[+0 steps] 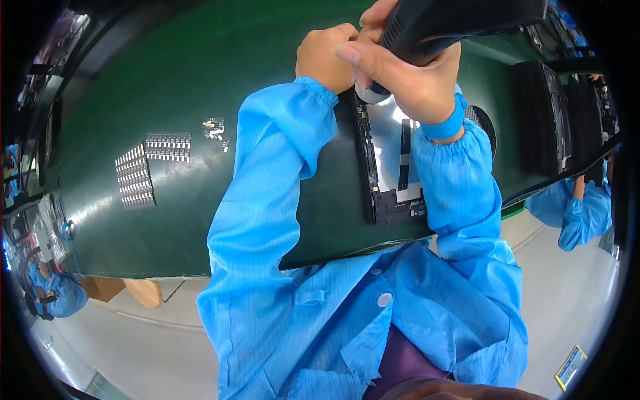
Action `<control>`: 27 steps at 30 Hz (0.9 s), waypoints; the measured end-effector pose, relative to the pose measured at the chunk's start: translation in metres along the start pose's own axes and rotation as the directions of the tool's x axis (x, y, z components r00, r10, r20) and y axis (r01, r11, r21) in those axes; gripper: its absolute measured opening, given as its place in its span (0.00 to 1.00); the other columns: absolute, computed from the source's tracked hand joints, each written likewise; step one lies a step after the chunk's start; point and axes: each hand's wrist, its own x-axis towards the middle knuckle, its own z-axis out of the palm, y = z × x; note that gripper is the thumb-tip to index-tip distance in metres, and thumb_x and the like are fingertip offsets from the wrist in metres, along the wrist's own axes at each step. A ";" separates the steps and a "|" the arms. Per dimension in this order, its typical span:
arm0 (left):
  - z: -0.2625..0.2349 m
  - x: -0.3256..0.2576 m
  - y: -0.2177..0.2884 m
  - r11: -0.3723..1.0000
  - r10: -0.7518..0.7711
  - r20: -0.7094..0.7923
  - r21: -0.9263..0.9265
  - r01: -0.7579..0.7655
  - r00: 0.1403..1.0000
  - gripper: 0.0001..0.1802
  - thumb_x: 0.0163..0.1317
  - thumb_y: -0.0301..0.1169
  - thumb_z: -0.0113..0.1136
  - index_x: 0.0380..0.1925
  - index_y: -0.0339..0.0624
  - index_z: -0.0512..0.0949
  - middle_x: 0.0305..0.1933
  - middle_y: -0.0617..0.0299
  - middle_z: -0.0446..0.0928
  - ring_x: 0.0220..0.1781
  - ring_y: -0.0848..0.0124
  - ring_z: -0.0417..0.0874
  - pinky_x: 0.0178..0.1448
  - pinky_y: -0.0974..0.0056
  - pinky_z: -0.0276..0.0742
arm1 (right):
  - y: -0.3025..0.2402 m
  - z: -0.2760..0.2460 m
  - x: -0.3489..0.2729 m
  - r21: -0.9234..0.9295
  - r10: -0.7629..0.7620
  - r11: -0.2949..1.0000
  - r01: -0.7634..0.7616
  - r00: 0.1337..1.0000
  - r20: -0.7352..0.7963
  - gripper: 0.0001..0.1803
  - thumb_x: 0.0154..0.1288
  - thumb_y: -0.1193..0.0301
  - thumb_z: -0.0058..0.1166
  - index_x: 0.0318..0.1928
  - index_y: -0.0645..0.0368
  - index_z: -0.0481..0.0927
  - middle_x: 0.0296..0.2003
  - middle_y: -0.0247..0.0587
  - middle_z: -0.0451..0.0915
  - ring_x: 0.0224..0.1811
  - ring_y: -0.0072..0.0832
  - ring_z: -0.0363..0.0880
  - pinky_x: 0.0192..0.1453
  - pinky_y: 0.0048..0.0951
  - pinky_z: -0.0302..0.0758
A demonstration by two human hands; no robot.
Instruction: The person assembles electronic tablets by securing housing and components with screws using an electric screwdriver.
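A black, thick-bodied tool with slotted vents (pixel 427 33), like a hot air gun, is in my right hand (pixel 417 83), closed around it. Its pale round tip (pixel 371 95) points down at the far end of an opened tablet-like device (pixel 390 210). That device has a black frame, a silver inner plate and a dark strip along the plate. Curled in at its far left corner is my left hand (pixel 327 57), right beside the tool; its fingertips are hidden, so what they grip cannot be seen. A blue band circles my right wrist.
Two sheets of small parts (pixel 135 177) (pixel 169 146) lie on the green table (pixel 267 243) at left, near a small pile of loose parts (pixel 215 131). Stacked black panels (pixel 540 120) stand at right. A round mesh object (pixel 481 127) is partly behind my right sleeve. Other people sit at both sides.
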 end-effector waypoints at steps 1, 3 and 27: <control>0.000 0.000 0.000 1.000 -0.014 0.004 0.006 0.014 1.000 0.11 0.39 0.35 0.65 0.22 0.42 0.77 0.25 0.50 0.78 0.30 0.49 0.79 0.35 0.54 0.76 | 0.010 -0.003 0.007 0.092 -0.383 0.924 0.372 0.888 0.254 0.19 0.47 0.81 0.64 0.41 0.68 0.71 0.26 0.39 0.78 0.32 0.24 0.78 0.39 0.28 0.74; 0.000 0.000 0.001 0.999 -0.053 0.037 -0.002 0.053 0.998 0.11 0.41 0.36 0.64 0.22 0.42 0.77 0.25 0.49 0.78 0.31 0.49 0.78 0.36 0.54 0.76 | 0.006 -0.009 -0.002 -0.012 -0.345 0.933 0.360 0.903 0.257 0.18 0.47 0.81 0.64 0.39 0.68 0.71 0.26 0.40 0.78 0.32 0.24 0.78 0.39 0.28 0.73; -0.036 -0.139 0.082 0.840 0.470 0.367 0.094 -0.535 0.803 0.25 0.42 0.28 0.70 0.42 0.30 0.76 0.46 0.45 0.77 0.51 0.51 0.77 0.57 0.53 0.71 | -0.124 -0.039 -0.035 -0.088 0.363 0.900 -0.428 0.844 -0.394 0.18 0.42 0.77 0.69 0.34 0.64 0.75 0.20 0.32 0.76 0.18 0.17 0.74 0.22 0.19 0.70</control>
